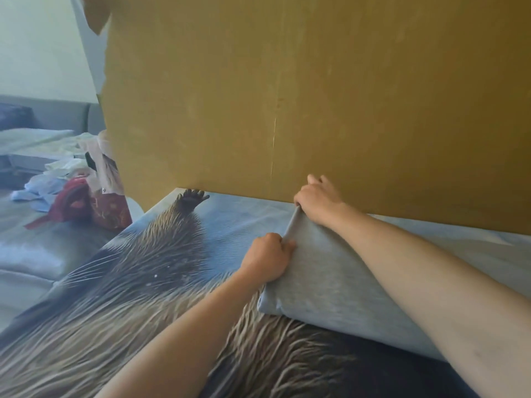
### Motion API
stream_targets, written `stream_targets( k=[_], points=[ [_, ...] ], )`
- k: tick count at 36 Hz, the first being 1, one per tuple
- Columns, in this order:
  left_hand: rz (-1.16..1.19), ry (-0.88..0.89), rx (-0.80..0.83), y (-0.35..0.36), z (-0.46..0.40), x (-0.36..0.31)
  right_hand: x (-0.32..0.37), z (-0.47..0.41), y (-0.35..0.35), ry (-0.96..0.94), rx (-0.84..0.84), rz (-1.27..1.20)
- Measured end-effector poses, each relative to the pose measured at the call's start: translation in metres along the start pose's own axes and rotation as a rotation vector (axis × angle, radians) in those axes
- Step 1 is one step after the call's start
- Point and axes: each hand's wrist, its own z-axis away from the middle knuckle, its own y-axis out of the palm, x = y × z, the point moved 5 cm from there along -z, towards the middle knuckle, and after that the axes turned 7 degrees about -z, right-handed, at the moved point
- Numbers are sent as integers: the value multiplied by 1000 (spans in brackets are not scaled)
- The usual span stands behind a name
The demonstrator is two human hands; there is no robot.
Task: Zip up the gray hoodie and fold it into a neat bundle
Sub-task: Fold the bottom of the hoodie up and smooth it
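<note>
Surface: I am looking down at a bed covered by a sheet printed with a big furry animal, its whiskers and spiky brown fur filling the lower left of the frame and one dark paw reaching to the far edge at centre.
Gray hoodie: I see the gray hoodie lying on the bed in the lower right of the frame, folded over, with one rounded fold edge near the centre and the cloth rising toward my hands.
Left hand: my left hand sits at frame centre with its fingers clenched on the hoodie's upper edge, the thumb pressed on top of the cloth.
Right hand: my right hand is just above and right of the left, close to the wall; its fingers are curled round the raised corner of the hoodie, pinching it up off the bed.
Arms: both bare forearms run in from the bottom of the frame, the right one crossing over the hoodie.
Wall: a mustard-yellow wall fills the upper centre and right, meeting the bed's far edge, with a thin vertical crack near the middle.
Room, left side: at the left of the frame I see a red patterned bag next to loose pale clothes on a gray surface, and a pale wall in the upper left.
</note>
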Motion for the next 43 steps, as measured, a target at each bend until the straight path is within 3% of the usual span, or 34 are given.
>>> stream_targets(
  k=[9,13,19,31,38,43],
  points=[
    [-52,-33,36,-13,12,9,7,19,3,37,-114,-38],
    [-84,-36,54,-12,19,11,1,26,-1,180,-132,-220],
    [-129,-88,63,-3,22,9,8,36,15,268,76,-539],
    [-520,-85,-2,-7,37,-5,20,56,40,173,336,-612],
    [-505,-34,-72,-8,37,-36,-15,79,27,178,166,-526],
    [-622,74,-250,5,37,-70,-62,111,31,236,134,-489]
  ],
)
